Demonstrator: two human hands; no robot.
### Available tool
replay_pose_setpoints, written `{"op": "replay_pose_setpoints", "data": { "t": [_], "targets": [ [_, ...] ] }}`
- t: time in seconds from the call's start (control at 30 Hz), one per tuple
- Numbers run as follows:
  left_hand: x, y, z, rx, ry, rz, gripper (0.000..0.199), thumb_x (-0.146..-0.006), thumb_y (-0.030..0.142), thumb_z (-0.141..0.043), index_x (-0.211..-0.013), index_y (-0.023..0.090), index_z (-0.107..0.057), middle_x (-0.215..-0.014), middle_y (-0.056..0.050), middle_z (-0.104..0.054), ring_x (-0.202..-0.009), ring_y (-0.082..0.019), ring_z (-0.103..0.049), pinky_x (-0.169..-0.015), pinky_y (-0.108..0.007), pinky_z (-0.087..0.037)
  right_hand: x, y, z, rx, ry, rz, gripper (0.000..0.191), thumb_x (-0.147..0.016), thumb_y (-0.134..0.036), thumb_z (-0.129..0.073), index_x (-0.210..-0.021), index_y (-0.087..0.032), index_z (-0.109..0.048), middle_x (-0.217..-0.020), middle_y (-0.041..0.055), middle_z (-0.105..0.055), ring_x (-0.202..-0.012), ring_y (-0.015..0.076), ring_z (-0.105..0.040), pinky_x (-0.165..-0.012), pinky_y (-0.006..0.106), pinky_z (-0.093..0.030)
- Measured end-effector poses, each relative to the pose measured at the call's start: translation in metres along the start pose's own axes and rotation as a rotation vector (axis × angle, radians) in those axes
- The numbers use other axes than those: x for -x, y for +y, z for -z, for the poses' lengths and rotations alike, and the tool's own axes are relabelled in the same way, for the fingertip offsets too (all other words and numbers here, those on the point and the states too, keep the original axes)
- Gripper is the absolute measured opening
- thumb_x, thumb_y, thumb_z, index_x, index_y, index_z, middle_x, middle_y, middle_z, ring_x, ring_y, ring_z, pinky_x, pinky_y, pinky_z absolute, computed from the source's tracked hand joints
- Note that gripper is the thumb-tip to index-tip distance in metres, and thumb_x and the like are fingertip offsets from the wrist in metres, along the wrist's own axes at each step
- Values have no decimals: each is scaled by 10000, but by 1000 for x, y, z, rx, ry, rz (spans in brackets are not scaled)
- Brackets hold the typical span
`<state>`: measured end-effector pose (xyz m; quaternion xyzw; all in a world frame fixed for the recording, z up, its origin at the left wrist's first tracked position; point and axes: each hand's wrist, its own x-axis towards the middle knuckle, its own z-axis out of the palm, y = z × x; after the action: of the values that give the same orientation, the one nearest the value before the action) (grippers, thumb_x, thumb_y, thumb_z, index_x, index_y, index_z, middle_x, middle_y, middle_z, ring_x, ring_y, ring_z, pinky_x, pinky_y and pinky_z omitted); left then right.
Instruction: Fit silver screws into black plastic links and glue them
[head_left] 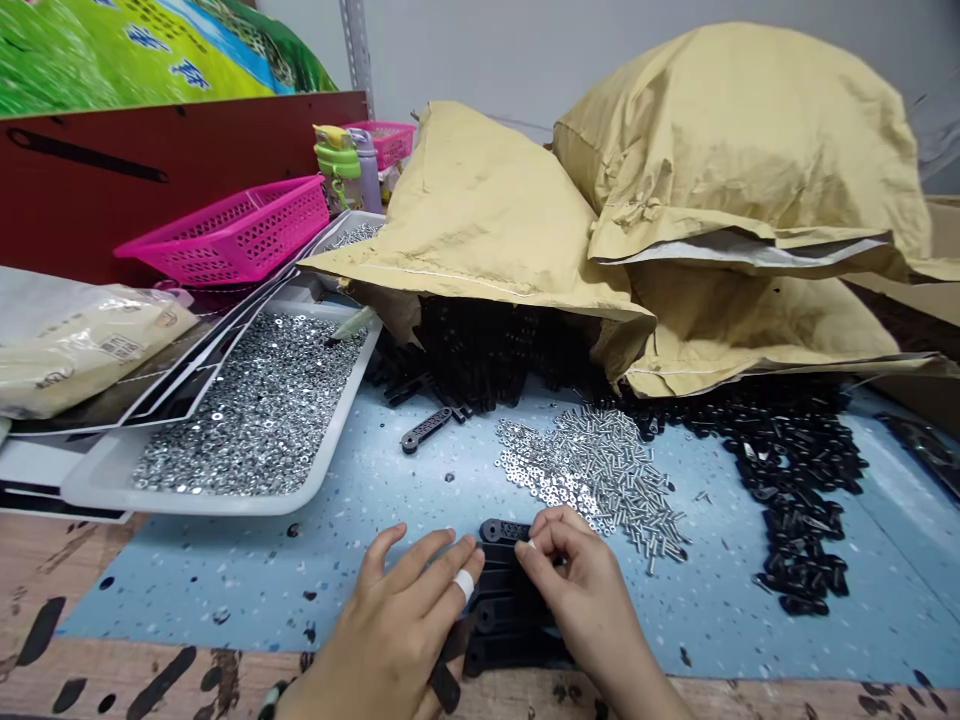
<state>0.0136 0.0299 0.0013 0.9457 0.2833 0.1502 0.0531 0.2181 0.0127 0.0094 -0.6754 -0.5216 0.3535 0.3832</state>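
Observation:
A stack of flat black plastic links (510,600) lies at the near edge of the blue mat, between my two hands. My left hand (390,630), with white tape around one finger, presses against the stack's left side, and a black link (444,685) shows below it. My right hand (581,600) pinches a small silver fastener (534,547) at the top link. Just beyond that hand spreads a pile of silver screws and nuts (592,480). A larger heap of black links (795,470) lies to the right.
A white tray of silver nuts (97,480) stands to the left, with pink plastic baskets (225,230) behind it. Kraft paper bags (480,220) slump over more black parts at the back. A single black link (425,430) lies on the speckled blue mat (225,590).

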Motion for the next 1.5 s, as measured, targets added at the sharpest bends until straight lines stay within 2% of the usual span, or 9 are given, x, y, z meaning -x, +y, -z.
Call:
{"op": "replay_pose_setpoints", "data": {
  "t": [0.33, 0.53, 0.73, 0.83, 0.93, 1.1, 1.27, 1.4, 1.5],
  "targets": [
    [-15, -1, 23, 267, -85, 95, 594, -789, 135, -457, -1372, 223, -387, -1258, -54, -549, -1156, -293, -474, -1005, -534, -309, -1, 3, 12, 712, -38, 168, 294, -817, -345, -608, -626, -203, -435, -735, 36, -502, -533, 157, -495, -476, 300, -401],
    [-20, -3, 34, 478, -13, 102, 612, -883, 158, -355, -1455, 287, -177, -1377, -50, -448, -1205, -269, -447, -951, -448, -461, 3, -32, 11, 384, -144, 544, 255, -875, -213, -515, -1130, -211, -507, -1182, 108, -461, -807, 171, -582, -677, 328, -518],
    [-7, -3, 18, 853, -79, 392, 451, -990, 283, -198, -1427, 351, -289, -1498, 15, -278, -1344, -257, -327, -1065, -455, -388, 8, -31, 9, 114, -128, 547, 168, -903, -119, -421, -776, -194, -502, -890, 39, -487, -761, 138, -543, -652, 275, -500],
    [-7, -4, 19, 953, -142, 475, 434, -1002, 353, -178, -1397, 365, -357, -1506, 33, -259, -1350, -262, -320, -1085, -469, -346, 9, -27, 16, 56, -85, 410, 123, -911, -161, -439, -929, -219, -545, -1027, 51, -473, -766, 121, -557, -633, 251, -520],
    [-14, -1, 24, 902, -98, 367, 434, -989, 350, -254, -1416, 341, -333, -1491, 0, -302, -1352, -284, -299, -1094, -487, -321, 6, -33, 15, 49, -123, 374, 350, -888, -196, -488, -1233, -241, -455, -1240, 103, -396, -780, 122, -578, -576, 244, -539],
    [-20, 8, 23, 1011, -22, 406, 468, -965, 402, -364, -1419, 289, -345, -1454, -35, -378, -1344, -298, -306, -1089, -456, -343, 0, -39, 1, 160, -151, 548, 96, -848, -120, -519, -898, -180, -576, -1078, 91, -528, -736, 143, -590, -632, 305, -544],
    [-21, 0, 13, 1317, 7, 638, 518, -1012, 367, -72, -1373, 253, -426, -1389, -29, -483, -1277, -242, -441, -993, -413, -469, 16, -28, 4, 244, -57, 913, 200, -847, -58, -487, -926, -213, -585, -840, 45, -607, -643, 148, -552, -535, 265, -501],
    [-22, -9, 13, 847, 103, 558, 464, -1014, 310, -134, -1358, 281, -443, -1450, 0, -395, -1326, -239, -370, -1029, -464, -429, 13, -13, 26, 41, 111, 397, 124, -880, -235, -512, -775, -227, -579, -899, 59, -570, -636, 150, -547, -479, 266, -481],
    [-23, -8, 13, 409, 12, 316, 447, -963, 271, -378, -1408, 305, -355, -1438, -19, -415, -1327, -292, -340, -1036, -565, -364, -3, 3, 33, -163, 113, 37, 273, -847, -385, -560, -662, -183, -568, -934, 81, -507, -577, 120, -487, -374, 230, -398]
  ]
}}
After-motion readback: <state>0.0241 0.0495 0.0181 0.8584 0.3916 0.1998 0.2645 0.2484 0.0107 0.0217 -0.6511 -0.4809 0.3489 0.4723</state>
